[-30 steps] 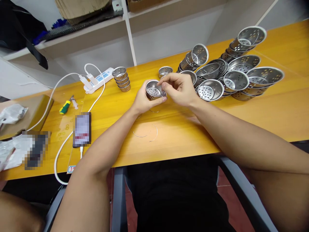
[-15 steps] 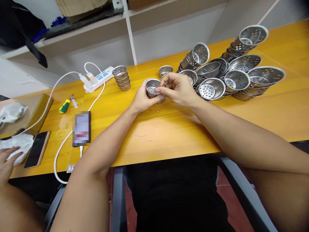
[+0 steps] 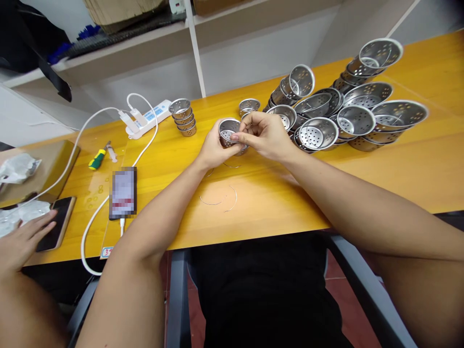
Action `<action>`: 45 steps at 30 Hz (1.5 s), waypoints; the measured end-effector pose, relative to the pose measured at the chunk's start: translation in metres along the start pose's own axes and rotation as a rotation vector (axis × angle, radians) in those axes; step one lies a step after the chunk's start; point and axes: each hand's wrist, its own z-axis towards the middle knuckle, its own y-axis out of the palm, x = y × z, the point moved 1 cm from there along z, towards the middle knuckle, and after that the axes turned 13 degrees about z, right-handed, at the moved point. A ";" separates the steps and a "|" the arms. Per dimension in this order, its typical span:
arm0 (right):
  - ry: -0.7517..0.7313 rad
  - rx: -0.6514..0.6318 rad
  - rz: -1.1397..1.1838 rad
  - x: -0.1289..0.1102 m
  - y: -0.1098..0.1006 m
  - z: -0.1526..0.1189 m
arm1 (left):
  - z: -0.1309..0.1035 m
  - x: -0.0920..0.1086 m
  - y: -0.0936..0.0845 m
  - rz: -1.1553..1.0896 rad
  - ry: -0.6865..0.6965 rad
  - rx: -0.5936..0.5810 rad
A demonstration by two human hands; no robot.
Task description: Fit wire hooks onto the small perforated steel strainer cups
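Note:
My left hand (image 3: 213, 147) is wrapped round a small perforated metal cup (image 3: 228, 131), held just above the table with its mouth tilted toward me. Thumb and fingers pinched, my right hand (image 3: 264, 135) is at the cup's right rim; whatever sits between those fingertips is too small or hidden to make out. Below the hands, thin curved wires (image 3: 234, 198) lie on the table. Just behind the held cup stands another small perforated cup (image 3: 249, 105). Stacked and loose perforated cups (image 3: 319, 133) crowd the table close to my right hand.
A short stack of cups (image 3: 184, 117) stands left of centre, beside a white power strip (image 3: 150, 118) with cables. Further left are a screwdriver (image 3: 97, 159), a charging phone (image 3: 123, 193) and a dark phone (image 3: 58, 224). Another person's hand (image 3: 27, 241) reaches in at the left edge.
My right hand has shifted very slightly left along the cup's rim; my left hand keeps its hold. At the left, the other person's hand has moved right, onto the dark phone.

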 end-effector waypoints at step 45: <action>-0.098 -0.210 -0.649 -0.008 0.004 -0.013 | 0.001 -0.011 -0.006 0.073 0.043 0.094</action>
